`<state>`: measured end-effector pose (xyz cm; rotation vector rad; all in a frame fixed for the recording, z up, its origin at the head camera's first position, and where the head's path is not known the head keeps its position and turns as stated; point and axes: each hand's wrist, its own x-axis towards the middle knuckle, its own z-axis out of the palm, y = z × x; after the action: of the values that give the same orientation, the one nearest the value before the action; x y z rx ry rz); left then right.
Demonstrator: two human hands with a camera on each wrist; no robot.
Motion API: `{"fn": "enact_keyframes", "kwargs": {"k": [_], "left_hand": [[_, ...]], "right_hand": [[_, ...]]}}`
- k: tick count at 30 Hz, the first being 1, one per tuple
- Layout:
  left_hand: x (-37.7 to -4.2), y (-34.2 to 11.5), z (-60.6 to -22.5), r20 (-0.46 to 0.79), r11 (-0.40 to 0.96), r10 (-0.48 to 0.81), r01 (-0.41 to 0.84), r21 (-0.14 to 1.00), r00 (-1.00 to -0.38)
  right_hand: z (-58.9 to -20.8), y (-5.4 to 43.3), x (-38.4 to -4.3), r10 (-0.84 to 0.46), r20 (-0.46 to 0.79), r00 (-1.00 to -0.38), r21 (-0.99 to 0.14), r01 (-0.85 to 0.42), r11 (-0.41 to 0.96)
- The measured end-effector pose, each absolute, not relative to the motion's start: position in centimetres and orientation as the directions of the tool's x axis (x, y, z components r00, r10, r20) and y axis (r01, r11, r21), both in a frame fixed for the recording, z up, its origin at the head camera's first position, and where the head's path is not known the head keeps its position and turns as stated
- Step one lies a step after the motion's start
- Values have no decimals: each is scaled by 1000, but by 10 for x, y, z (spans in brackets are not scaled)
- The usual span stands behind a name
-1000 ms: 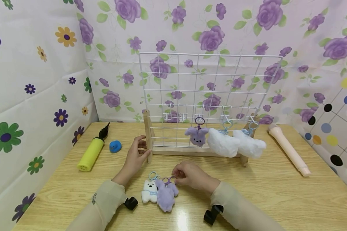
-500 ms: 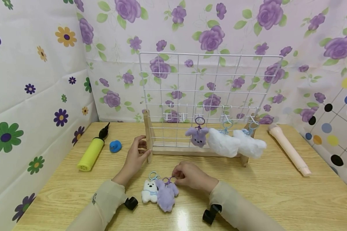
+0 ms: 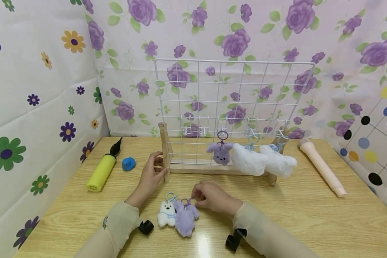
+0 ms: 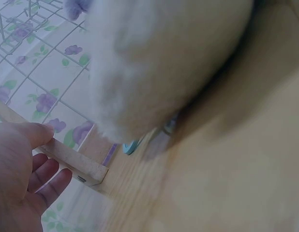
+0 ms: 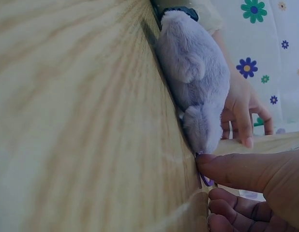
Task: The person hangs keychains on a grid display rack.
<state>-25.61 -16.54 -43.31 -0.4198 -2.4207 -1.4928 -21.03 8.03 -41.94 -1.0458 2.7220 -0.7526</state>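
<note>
My left hand point(image 3: 149, 175) holds the wooden left post point(image 3: 165, 152) of a white wire grid rack point(image 3: 217, 83), its thumb on the near side. My right hand point(image 3: 215, 196) has its thumb and fingertips at the purple ring of a purple plush keychain point(image 3: 185, 219) lying on the table. In the right wrist view the thumb presses beside that ring point(image 5: 206, 181), right above the plush's head. A white dog plush keychain point(image 3: 166, 214) with a light blue ring lies against the purple one's left side.
From the rack's hooks hang a purple plush point(image 3: 220, 153) and two white plushes point(image 3: 249, 159). Two hook pieces point(image 3: 195, 130) at the left carry nothing. Left stand a yellow pump point(image 3: 101, 172) and a blue rubber duck point(image 3: 128, 163); a pale pink tube point(image 3: 322, 167) lies right.
The right wrist has shifted very slightly to the left, its fingers staying at the purple ring. The left hand and the plushes keep their places.
</note>
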Motion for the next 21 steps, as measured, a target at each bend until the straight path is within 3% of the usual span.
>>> {"fn": "enact_keyframes", "kwargs": {"k": [21], "left_hand": [[-257,-166,-434,375,420,109,385,822,-921]], "right_hand": [[-421,83,-206,-641,45,-766,-632,-519,575]]}}
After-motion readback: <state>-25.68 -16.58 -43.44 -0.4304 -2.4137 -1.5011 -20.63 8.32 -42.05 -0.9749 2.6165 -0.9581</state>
